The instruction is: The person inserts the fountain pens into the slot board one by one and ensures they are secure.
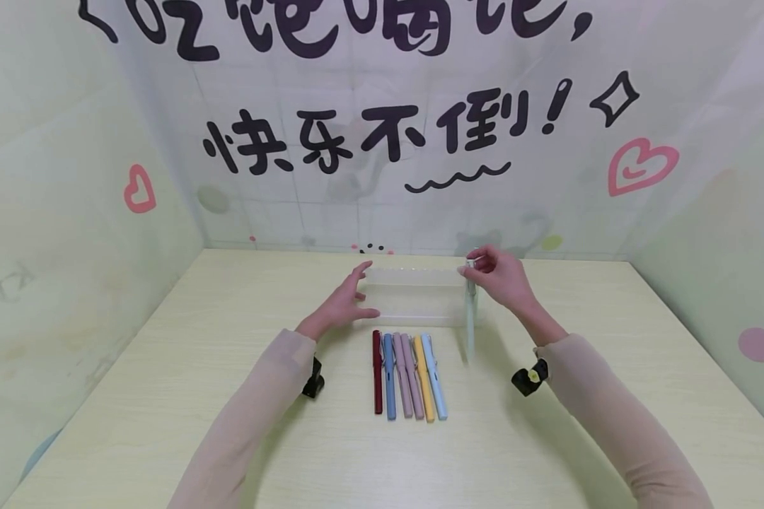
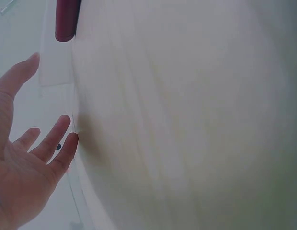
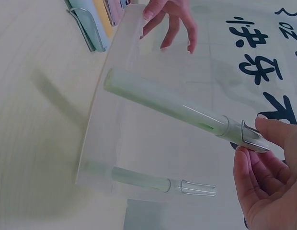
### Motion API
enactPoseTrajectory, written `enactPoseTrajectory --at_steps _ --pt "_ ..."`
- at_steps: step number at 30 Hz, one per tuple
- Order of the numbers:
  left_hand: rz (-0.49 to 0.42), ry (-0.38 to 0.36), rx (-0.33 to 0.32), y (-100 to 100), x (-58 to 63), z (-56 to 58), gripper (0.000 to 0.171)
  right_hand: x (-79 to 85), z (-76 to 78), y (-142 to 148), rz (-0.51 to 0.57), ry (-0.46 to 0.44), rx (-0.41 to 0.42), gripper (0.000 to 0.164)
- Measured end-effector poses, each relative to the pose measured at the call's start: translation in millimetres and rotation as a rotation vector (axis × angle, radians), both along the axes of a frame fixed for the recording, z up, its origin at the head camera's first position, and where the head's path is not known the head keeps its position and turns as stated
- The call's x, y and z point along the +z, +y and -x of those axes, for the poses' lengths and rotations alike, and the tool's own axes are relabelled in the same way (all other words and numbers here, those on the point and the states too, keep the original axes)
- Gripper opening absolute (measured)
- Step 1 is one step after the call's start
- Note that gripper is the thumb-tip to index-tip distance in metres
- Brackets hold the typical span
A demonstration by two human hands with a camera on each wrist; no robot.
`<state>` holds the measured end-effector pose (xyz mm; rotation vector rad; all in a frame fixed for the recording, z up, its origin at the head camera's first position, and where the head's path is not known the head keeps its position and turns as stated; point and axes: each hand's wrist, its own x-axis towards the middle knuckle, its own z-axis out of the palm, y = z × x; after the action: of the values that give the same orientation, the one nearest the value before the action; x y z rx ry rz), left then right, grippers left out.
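Note:
My right hand pinches a pale green pen by its capped, clipped end, and the pen's other end points down. Behind it is a translucent whitish pen box. In the right wrist view a second pale green pen stands at the box's right end, clip upward. At the box's left end is my left hand, thumb and fingers spread around the corner; whether they press on it I cannot tell. A dark red pen leads the row in front of the box.
Beside the dark red pen lie a blue pen, two mauve pens, a yellow pen and a light blue pen. They rest on a pale wooden table. A printed backdrop rises behind the table's far edge.

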<state>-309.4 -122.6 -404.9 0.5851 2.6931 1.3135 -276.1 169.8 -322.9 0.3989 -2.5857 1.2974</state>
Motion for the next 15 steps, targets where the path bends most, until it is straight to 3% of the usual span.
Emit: enactPoseTrajectory --at_steps 15 --pt "0.003 -0.010 0.004 0.2 -0.6 0.1 0.098 10.5 13.0 0.2 0.060 0.071 -0.080 0.030"
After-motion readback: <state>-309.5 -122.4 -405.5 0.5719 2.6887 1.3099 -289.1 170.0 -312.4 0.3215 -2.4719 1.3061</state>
